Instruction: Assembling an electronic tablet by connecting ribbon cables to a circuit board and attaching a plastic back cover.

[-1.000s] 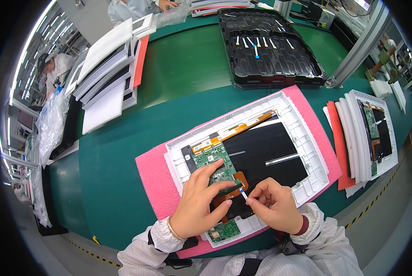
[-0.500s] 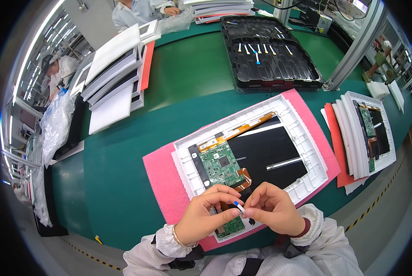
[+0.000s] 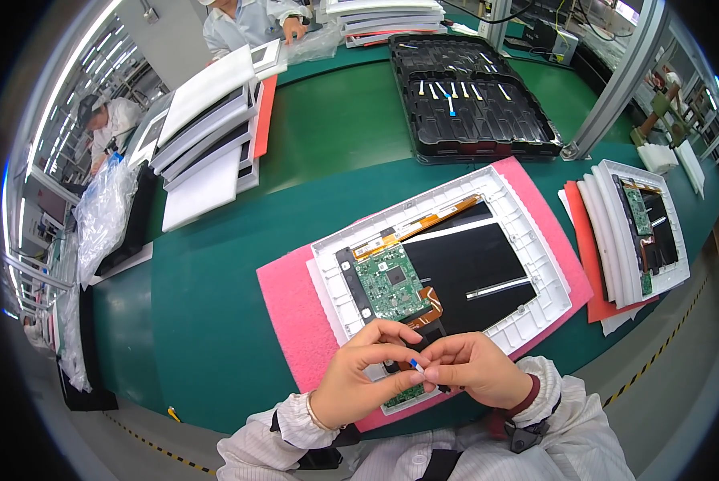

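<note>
A short white ribbon cable with a blue end (image 3: 418, 366) is pinched between the fingertips of both my hands. My left hand (image 3: 351, 381) holds it between thumb and fingers. My right hand (image 3: 480, 373) closes on its lower end, partly hiding it. Both hands hover over the near edge of a white-framed display panel (image 3: 548, 297), which lies back side up. On the panel are a green circuit board (image 3: 385, 284), an orange flex strip (image 3: 439, 218) and a brown flex connector (image 3: 431, 303). A second, small green board (image 3: 405, 396) is mostly covered by my hands.
Pink foam (image 3: 291, 309) lies under the panel. Beyond it stands a black tray (image 3: 488, 140) with several ribbon cables. Another panel (image 3: 680, 240) rests on foam sheets at the right. A stack of panels and foam (image 3: 203, 180) is at the left. A metal post (image 3: 616, 88) rises behind.
The fingers of my right hand have come closer to my left fingertips, and less of the ribbon cable shows. The view has shifted slightly.
</note>
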Motion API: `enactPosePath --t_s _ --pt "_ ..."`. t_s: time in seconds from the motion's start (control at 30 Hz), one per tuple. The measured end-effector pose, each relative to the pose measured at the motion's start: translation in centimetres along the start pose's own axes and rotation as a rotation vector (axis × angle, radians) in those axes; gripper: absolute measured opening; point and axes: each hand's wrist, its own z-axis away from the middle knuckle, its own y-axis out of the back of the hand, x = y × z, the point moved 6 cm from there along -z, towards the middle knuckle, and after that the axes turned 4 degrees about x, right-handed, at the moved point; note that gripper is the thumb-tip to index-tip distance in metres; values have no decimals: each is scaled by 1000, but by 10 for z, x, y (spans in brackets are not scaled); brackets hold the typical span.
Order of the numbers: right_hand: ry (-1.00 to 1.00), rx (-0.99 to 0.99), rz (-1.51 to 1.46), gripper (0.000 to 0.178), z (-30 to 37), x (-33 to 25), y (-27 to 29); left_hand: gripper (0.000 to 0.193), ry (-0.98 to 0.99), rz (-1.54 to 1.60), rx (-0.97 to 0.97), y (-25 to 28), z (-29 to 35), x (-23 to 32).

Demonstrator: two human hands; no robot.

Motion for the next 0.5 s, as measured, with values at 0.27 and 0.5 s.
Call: enactPosePath --t_s 0.27,0.5 --pt "75 110 143 18 11 -13 15 45 -382 -853 -52 5 -10 20" --pt "213 356 204 12 15 -25 31 52 -553 -1216 -158 -5 -18 7"
